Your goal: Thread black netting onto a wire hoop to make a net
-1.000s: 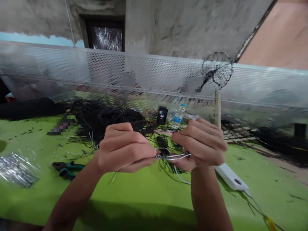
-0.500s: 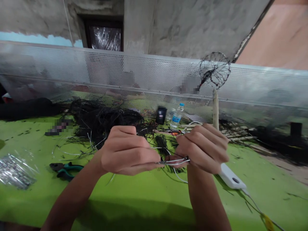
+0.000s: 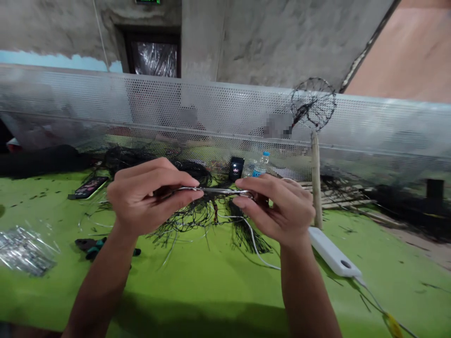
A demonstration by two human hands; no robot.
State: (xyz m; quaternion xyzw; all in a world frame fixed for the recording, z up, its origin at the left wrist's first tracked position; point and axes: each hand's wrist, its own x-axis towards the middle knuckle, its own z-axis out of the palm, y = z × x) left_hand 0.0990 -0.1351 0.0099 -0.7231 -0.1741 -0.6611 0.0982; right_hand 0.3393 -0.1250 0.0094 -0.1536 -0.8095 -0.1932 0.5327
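Observation:
Both of my hands are raised over a green table (image 3: 211, 291) and pinch the two ends of a thin bundle of silver wire (image 3: 214, 190) stretched level between them. My left hand (image 3: 144, 197) grips the left end with thumb and curled fingers. My right hand (image 3: 278, 209) pinches the right end between thumb and forefinger. Just behind and under the wire lies a tangle of black wire strands (image 3: 190, 216).
Green-handled pliers (image 3: 91, 248) lie left of my left forearm, a bag of metal bits (image 3: 21, 249) farther left, a phone (image 3: 89, 187) behind. A white power strip (image 3: 333, 258) lies right. A perforated metal screen (image 3: 225, 117), a water bottle (image 3: 261, 165) and a wire ball on a stick (image 3: 313, 105) stand behind.
My hands rose and moved apart, the left one far to the left. The bunched wire between them is now drawn out straight and longer.

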